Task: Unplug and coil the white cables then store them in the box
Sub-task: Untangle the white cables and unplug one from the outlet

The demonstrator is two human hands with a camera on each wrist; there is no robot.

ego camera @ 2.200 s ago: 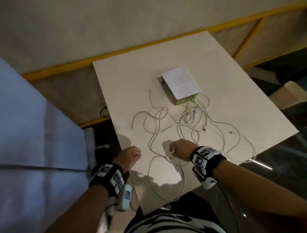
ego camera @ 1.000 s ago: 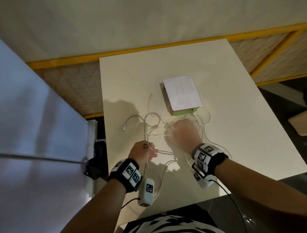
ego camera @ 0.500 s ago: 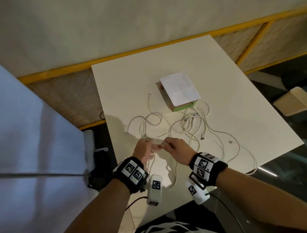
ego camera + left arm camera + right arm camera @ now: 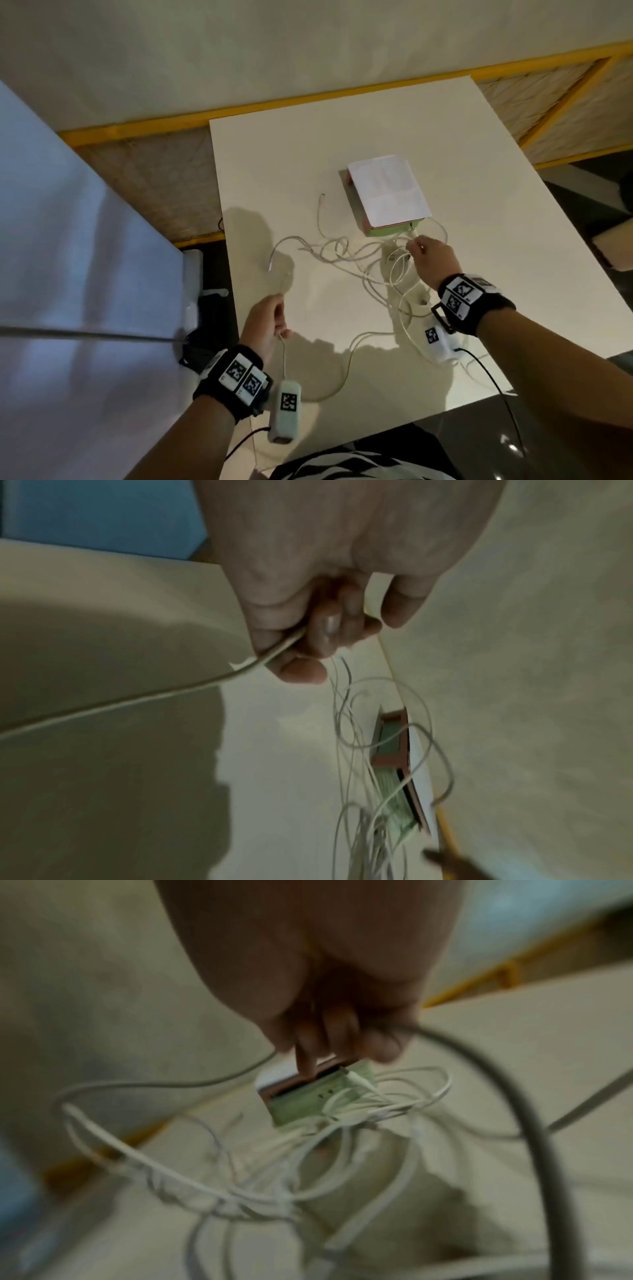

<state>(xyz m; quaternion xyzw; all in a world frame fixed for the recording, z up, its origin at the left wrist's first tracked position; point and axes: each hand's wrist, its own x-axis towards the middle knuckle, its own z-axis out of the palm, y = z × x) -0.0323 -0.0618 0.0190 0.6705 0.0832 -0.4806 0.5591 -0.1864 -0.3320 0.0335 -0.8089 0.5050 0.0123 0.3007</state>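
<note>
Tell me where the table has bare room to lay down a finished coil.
Bare table runs along the far edge behind the box, and along the right edge beside it. The near-left patch by the left hand is mostly free. Crowded: tangled white cables fill the middle, in front of the box, around the right hand.

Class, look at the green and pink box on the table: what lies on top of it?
A white sheet of paper covers the top of the box. What is inside the box cannot be seen.

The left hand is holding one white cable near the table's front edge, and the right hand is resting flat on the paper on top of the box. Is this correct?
Not quite. In the head view the right hand is not on the paper; it reaches among the white cables beside the green box. The left hand does hold one cable.
</note>
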